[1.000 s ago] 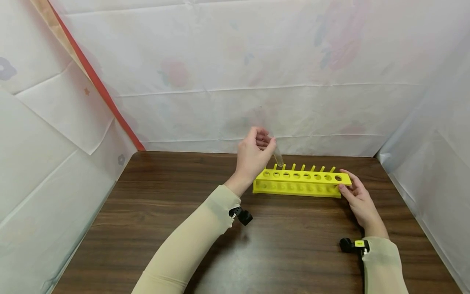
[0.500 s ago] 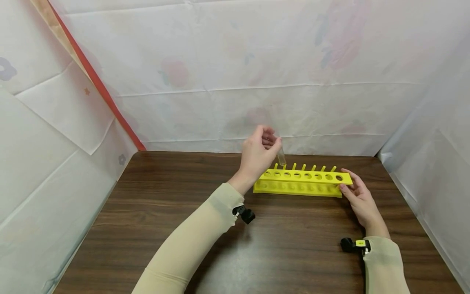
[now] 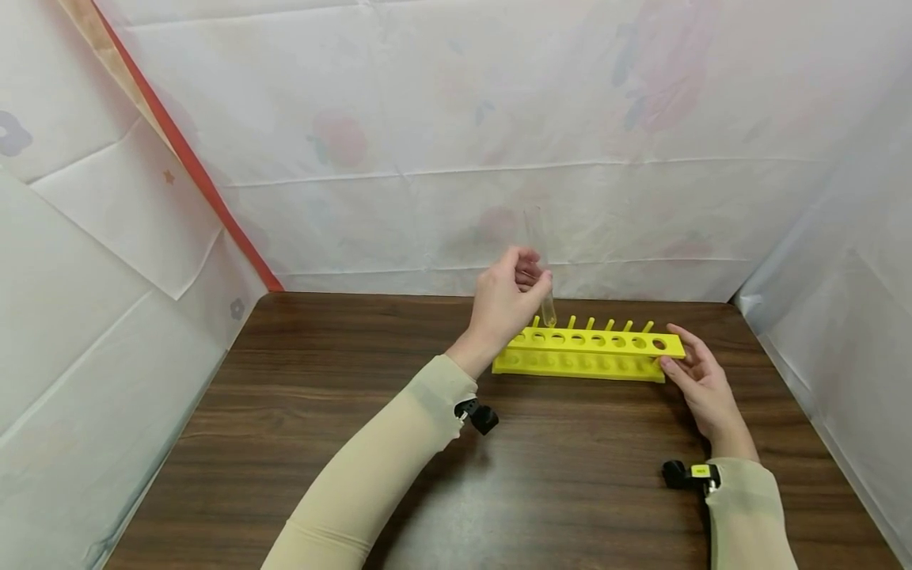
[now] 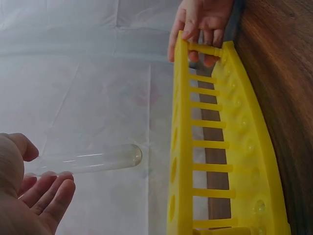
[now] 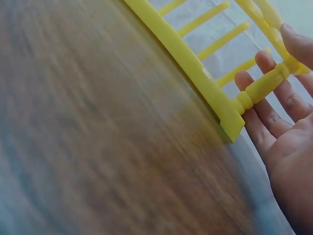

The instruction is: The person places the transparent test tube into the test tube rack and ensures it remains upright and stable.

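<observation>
Dark wood-grain table (image 3: 356,412) fills the near field; both forearms in beige sleeves, a small black wrist camera (image 3: 479,416) under the left one, another (image 3: 685,474) at the right wrist. Right hand (image 3: 701,380) rests at the right end of the yellow test-tube rack (image 3: 587,352), fingers fairly straight against the end post, thumb over the top edge; seems more a steadying touch than a grip, the right-wrist view is blurred. Rack sits flat on the table toward the far edge, row of round holes on top. Left hand (image 3: 507,299) is raised above the rack's left end, fingers pinching a clear test tube (image 3: 541,265), roughly upright, rounded bottom just above the rack and not in a hole. Behind: creased white sheeting (image 3: 499,142) with faint floral print as back and side walls, red strip (image 3: 192,166) slanting down the left corner
</observation>
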